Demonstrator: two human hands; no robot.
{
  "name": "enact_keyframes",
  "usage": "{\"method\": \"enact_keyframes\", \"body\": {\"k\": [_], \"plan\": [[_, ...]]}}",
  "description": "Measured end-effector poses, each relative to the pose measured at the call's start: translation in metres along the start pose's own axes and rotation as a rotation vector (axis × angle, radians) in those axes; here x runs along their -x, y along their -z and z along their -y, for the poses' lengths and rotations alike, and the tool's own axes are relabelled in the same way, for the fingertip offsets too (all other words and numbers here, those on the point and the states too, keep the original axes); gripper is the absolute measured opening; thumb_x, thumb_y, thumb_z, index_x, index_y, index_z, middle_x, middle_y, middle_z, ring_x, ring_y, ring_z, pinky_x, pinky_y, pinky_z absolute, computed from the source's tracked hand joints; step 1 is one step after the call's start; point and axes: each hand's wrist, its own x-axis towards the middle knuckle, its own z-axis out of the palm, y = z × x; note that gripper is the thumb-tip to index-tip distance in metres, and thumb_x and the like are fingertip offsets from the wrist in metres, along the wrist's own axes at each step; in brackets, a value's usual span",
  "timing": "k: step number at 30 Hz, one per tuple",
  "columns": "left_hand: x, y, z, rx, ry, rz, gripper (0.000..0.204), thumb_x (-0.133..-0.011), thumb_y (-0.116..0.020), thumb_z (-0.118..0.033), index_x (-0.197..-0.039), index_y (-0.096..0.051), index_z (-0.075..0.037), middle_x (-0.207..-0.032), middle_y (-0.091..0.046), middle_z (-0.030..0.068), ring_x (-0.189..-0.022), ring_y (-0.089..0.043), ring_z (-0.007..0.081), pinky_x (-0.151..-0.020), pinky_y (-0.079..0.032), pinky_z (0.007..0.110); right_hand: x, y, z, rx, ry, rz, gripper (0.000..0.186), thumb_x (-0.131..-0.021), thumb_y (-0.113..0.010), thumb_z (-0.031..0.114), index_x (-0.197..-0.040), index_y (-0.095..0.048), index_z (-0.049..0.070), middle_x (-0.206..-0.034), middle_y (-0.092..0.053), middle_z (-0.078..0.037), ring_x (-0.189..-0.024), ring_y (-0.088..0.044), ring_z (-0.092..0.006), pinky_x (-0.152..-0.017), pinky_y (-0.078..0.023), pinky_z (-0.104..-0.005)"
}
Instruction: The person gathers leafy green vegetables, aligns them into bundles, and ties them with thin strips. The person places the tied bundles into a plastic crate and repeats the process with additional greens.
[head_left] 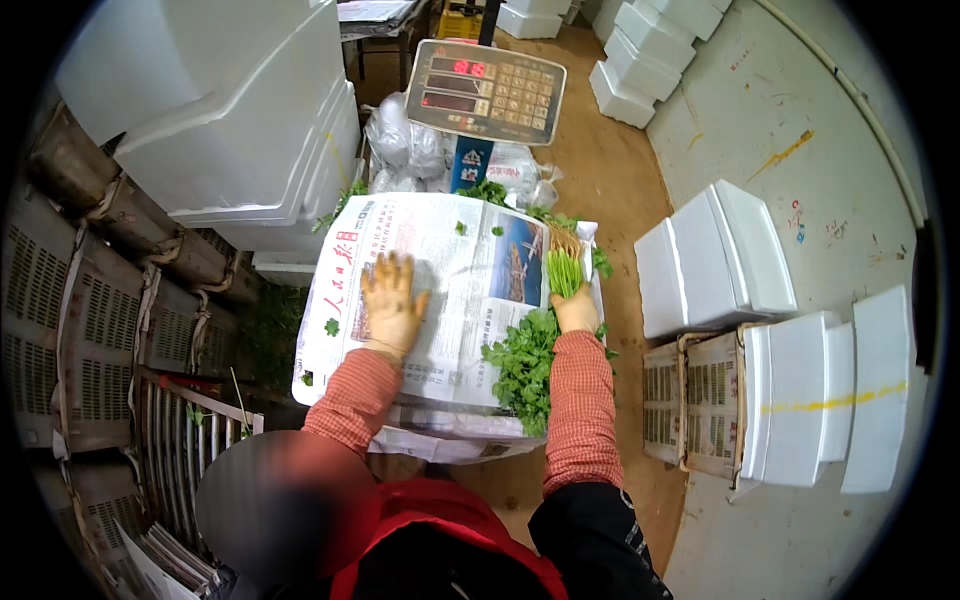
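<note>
My left hand (393,305) lies flat with spread fingers on sheets of newspaper (445,280) laid over a white foam box below the scale's display (486,92). At the right side of the newspaper my right hand (574,308) is closed round the pale green stems of a bunch of leafy herbs (525,370), whose leaves spread toward me and whose roots point away. More green leaves (488,193) show from under the paper's far edge, and a few loose leaves lie on it.
Large white foam boxes (210,140) are stacked at my left, above and beside slotted plastic crates (100,340). On the right, foam boxes (705,255) and a crate (708,405) stand along the wall. Bagged goods (400,145) sit behind the newspaper, and more boxes (645,65) at the back.
</note>
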Motion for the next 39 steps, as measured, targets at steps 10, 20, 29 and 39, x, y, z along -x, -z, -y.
{"method": "enact_keyframes", "body": {"k": [10,20,29,39], "plan": [[0.026,-0.022,0.063,0.123,0.16,0.14,0.056,-0.085,-0.051,-0.038,-0.13,-0.04,-0.006,-0.136,-0.036,0.0193,-0.129,-0.028,0.037,-0.105,-0.019,0.053,0.008,-0.017,0.004,0.117,0.033,-0.057,0.077,-0.077,-0.063,0.041,-0.135,-0.03,0.003,-0.117,-0.052,-0.023,-0.109,-0.05,-0.0362,-0.089,-0.042,-0.0451],[0.207,0.082,0.102,0.51,0.272,-0.208,0.034,-0.082,-0.06,-0.017,-0.114,-0.055,-0.008,-0.111,-0.056,0.013,-0.106,-0.052,0.0307,-0.093,-0.041,0.041,-0.064,-0.006,-0.049,-0.276,0.483,0.02,0.059,-0.086,-0.055,0.033,-0.127,-0.039,-0.006,-0.124,-0.047,-0.025,-0.114,-0.046,-0.0371,-0.096,-0.037,-0.0387],[0.486,0.132,0.085,0.403,1.095,-0.319,0.024,-0.082,-0.058,-0.014,-0.104,-0.061,-0.007,-0.095,-0.064,0.013,-0.088,-0.061,0.0312,-0.078,-0.049,0.036,0.14,-0.021,0.142,-0.234,0.967,0.007,0.039,-0.092,-0.049,0.013,-0.128,-0.044,-0.001,-0.123,-0.053,-0.016,-0.111,-0.053,-0.0248,-0.092,-0.042,-0.0319],[0.597,0.116,0.028,0.783,1.36,-0.433,0.033,-0.086,-0.052,-0.024,-0.111,-0.056,-0.005,-0.104,-0.061,0.0176,-0.095,-0.058,0.0333,-0.083,-0.046,0.038,0.47,-0.224,0.169,-0.042,1.637,1.238,0.04,-0.084,-0.055,0.0,-0.124,-0.049,0.003,-0.12,-0.056,-0.014,-0.107,-0.055,-0.023,-0.091,-0.043,-0.0321]]}}
